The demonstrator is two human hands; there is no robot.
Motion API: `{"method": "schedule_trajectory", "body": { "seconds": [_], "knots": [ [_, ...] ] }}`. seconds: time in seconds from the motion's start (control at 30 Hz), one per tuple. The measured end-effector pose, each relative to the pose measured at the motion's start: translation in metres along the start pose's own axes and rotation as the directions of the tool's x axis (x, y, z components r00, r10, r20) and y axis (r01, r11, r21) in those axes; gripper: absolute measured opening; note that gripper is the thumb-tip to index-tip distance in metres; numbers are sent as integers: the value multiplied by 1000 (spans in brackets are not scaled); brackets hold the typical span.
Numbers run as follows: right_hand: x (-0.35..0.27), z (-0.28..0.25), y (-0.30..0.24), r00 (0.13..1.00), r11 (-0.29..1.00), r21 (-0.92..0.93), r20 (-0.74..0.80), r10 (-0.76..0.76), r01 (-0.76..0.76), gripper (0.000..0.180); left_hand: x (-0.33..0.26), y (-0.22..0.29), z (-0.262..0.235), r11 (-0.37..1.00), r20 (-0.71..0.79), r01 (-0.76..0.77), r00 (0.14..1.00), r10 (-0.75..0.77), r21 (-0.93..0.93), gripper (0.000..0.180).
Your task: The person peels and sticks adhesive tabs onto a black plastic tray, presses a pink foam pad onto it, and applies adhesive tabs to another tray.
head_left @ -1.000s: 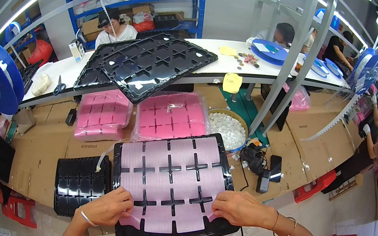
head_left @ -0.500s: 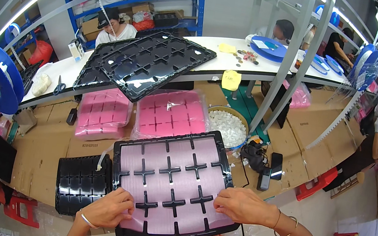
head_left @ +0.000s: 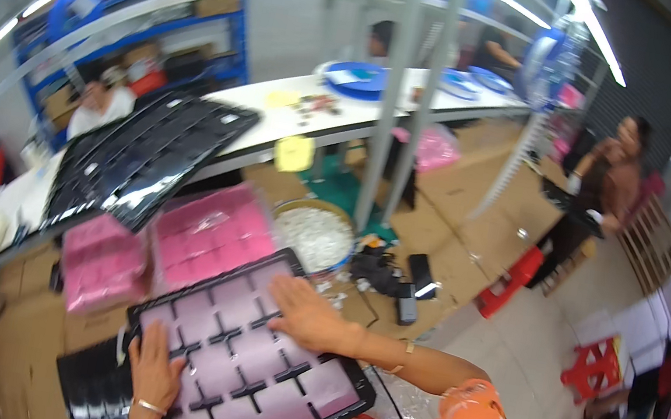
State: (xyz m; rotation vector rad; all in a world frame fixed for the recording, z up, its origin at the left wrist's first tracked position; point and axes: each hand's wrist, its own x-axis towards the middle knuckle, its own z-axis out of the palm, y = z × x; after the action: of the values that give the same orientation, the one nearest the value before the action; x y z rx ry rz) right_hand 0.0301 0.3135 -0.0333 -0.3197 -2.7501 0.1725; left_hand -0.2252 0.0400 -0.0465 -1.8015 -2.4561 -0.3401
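A black plastic tray (head_left: 359, 394) with cross-shaped dividers lies tilted in front of me. A thin pale pink foam sheet (head_left: 332, 388) covers its inside, and the black crosses stand up through it. My left hand (head_left: 156, 371) rests along the tray's left side, fingers stretched out and touching the sheet's edge. On the upper right part of the sheet lies my right hand (head_left: 307, 315), flat with its fingers extended. Neither hand grips anything. Partly behind my left hand, a stack of black trays (head_left: 91, 389) sits on the cardboard.
Wrapped pink foam packs (head_left: 211, 235) lie beyond the tray. Larger black trays (head_left: 153, 145) lean over the white bench. At right are a basin of white pieces (head_left: 313, 239), a phone (head_left: 423, 275) and a small black box (head_left: 406, 305). A person (head_left: 609, 186) stands farther right.
The view has swung to the right and the tray appears turned. My hands have left the near edge: the left is on the left side, the right farther up, both now flattened.
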Motion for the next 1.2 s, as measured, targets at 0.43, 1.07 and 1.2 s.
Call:
{"method": "schedule_trajectory", "body": {
  "seconds": [0.43,1.07,1.2],
  "knots": [
    [39,30,43,860,910,301,-338,381,-285,73,33,-83,46,904,-343,216,872,-349,-370,66],
    [-57,2,25,936,605,728,151,317,-322,116,-62,-5,-5,496,47,312,878,-476,-810,86],
    [-104,-32,-15,917,604,693,254,306,-393,119,-95,74,-55,610,75,375,885,-459,-698,85]
  ]
}}
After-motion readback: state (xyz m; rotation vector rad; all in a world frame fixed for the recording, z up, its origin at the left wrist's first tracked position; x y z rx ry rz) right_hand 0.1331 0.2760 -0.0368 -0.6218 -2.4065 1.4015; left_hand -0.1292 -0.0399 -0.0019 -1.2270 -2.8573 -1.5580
